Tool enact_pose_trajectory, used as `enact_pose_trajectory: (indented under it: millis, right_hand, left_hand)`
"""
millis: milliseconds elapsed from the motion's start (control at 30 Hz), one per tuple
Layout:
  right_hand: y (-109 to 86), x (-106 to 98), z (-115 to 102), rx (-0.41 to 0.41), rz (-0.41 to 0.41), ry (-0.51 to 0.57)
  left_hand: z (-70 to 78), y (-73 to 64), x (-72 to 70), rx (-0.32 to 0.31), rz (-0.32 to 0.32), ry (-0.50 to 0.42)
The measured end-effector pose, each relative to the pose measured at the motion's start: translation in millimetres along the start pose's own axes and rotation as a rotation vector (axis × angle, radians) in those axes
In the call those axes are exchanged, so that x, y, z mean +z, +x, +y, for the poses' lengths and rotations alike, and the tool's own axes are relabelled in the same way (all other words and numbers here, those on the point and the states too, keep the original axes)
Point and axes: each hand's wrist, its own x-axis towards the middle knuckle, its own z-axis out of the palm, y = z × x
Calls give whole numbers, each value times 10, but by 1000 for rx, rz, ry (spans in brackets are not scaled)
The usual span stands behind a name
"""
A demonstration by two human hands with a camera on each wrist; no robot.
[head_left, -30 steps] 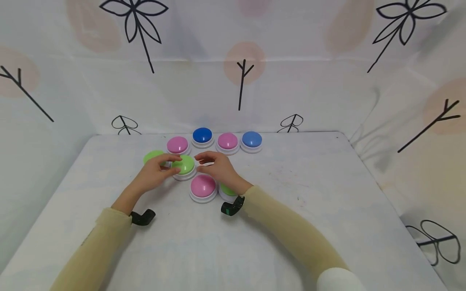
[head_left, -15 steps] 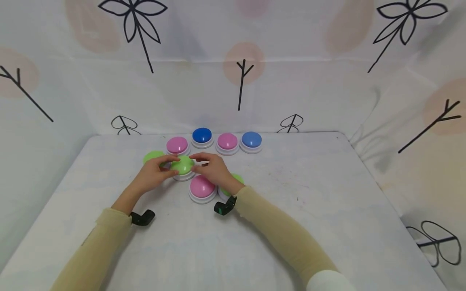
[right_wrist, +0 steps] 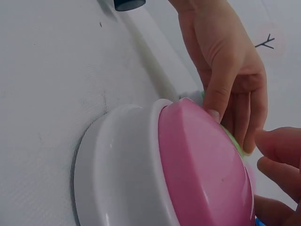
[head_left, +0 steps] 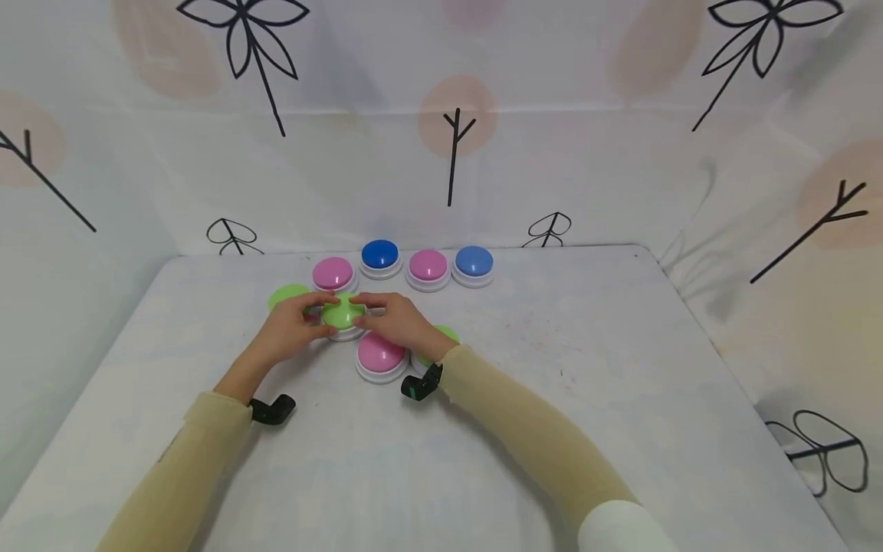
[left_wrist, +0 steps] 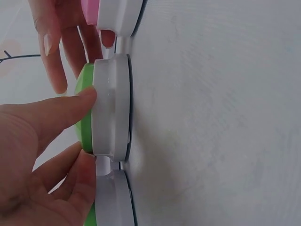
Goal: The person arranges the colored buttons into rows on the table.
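A green push button (head_left: 343, 312) with a white round base sits between my two hands. My left hand (head_left: 286, 331) holds it from the left, its thumb (left_wrist: 84, 99) on the near edge and fingers round the far side. From the right my right hand (head_left: 395, 322) reaches round the same button, fingertips at the dome's right side; in the right wrist view its fingers (right_wrist: 282, 146) show only at the right edge. A pink button (head_left: 381, 353) stands in front, close to the right hand. Another green button (head_left: 441, 337) is partly hidden under the right wrist.
Behind the hands stand a pink button (head_left: 333, 273), a dark blue button (head_left: 379, 254), a second pink button (head_left: 428, 265) and a lighter blue button (head_left: 474, 261). One more green button (head_left: 286, 294) lies left, partly covered by the left hand. All sit on a white table (head_left: 552, 345) before a patterned cloth.
My right hand has moved left onto the middle green button, uncovering more of the green button under its wrist. My left hand has stayed at the middle button.
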Motion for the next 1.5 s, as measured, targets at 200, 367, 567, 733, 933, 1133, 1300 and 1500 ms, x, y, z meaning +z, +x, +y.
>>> enact_pose_trajectory:
  millis: [200, 367, 567, 733, 933, 1133, 1300, 1500]
  right_hand:
    - [58, 58, -42, 45, 59, 50]
    - [75, 93, -78, 65, 121, 89]
    - [109, 111, -65, 48, 129, 84]
    - [134, 115, -48, 25, 123, 36]
    - [132, 112, -68, 11, 119, -2]
    - [118, 106, -70, 3, 120, -31]
    - [115, 97, -67, -14, 111, -27]
    - [115, 104, -61, -13, 100, -23]
  left_hand:
    - [5, 7, 1, 2, 7, 11]
    - [8, 22, 13, -1, -7, 10]
    - [23, 24, 13, -9, -10, 14]
    - [39, 20, 9, -15, -8, 14]
    - [64, 12, 4, -32, -8, 29]
    - [57, 22, -3, -15, -33, 17]
    - [37, 30, -7, 0, -50, 25]
    - [26, 18, -11, -4, -46, 20]
